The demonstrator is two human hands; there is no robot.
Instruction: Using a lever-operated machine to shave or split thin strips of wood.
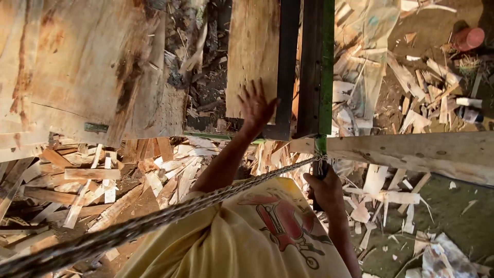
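Observation:
My left hand (pixel 256 108) is stretched forward with its fingers spread, lying flat against the lower end of a pale upright wooden plank (pixel 252 46). A dark metal frame (pixel 288 67) borders that plank on the right. My right hand (pixel 325 189) is closed around a dark handle just below a green post (pixel 325 77). A thick twisted rope (pixel 154 219) runs from the bottom left up to a knot (pixel 320 160) on that post, right above my right hand. My yellow shirt with a red print (pixel 257 237) fills the lower middle.
A large rough wood slab (pixel 77 67) covers the upper left. A long pale board (pixel 411 152) lies across the right. Several offcuts and splinters (pixel 103 180) litter the ground. A pink pot (pixel 468 38) and small cans (pixel 468 108) sit at the far right.

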